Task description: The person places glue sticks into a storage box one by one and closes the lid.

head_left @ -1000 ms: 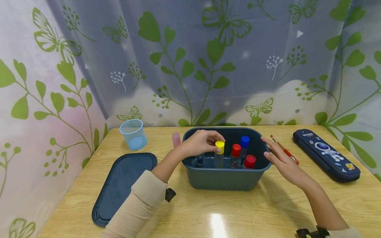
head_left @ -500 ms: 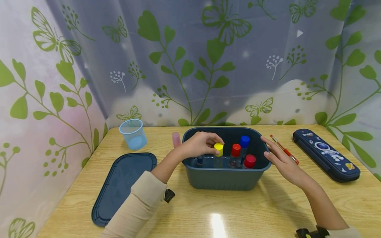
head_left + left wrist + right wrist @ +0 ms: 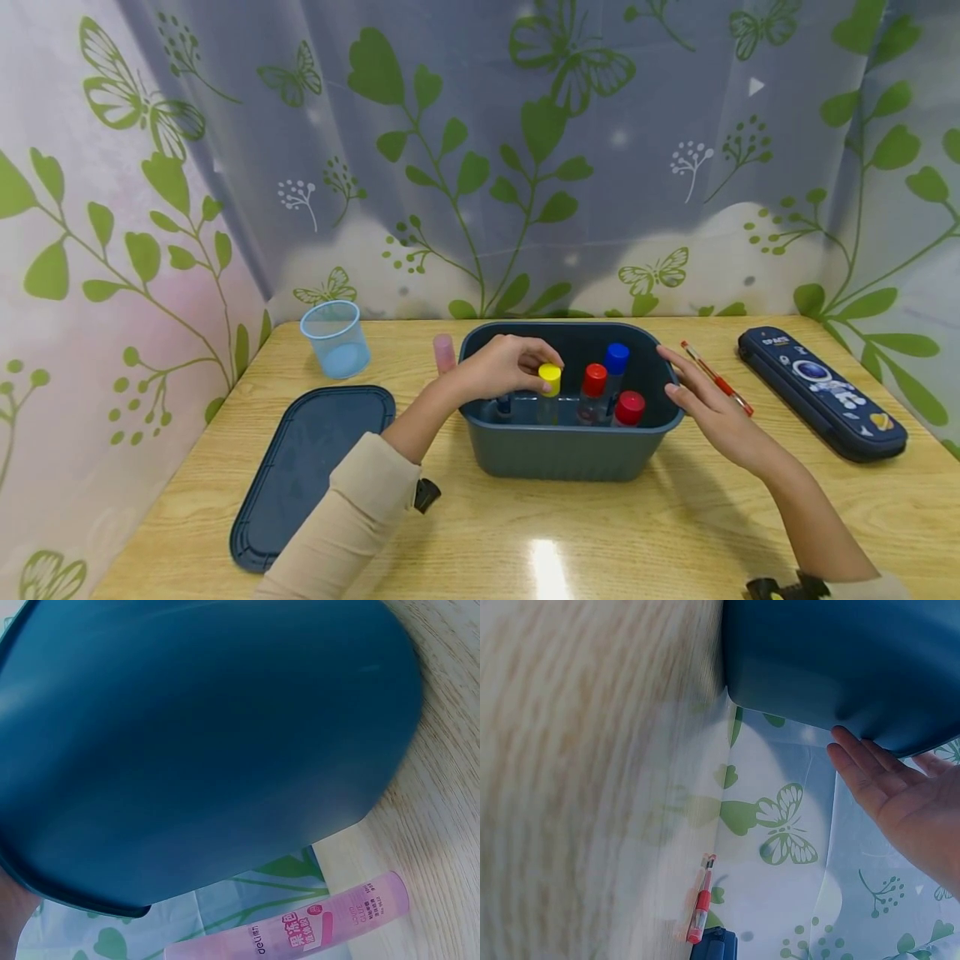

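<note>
One yellow-capped bottle in the bin, left hand pinching it; right hand just touching the bin's end, basically straight-fingered.

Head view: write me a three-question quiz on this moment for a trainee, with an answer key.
1. Which hand pinches the yellow cylindrical cap?
2. How many red cylindrical caps show inside the dark teal plastic bin?
3. True or false: the translucent pink plastic tube is outside the bin.

Key:
1. The left hand.
2. Two.
3. True.
</note>
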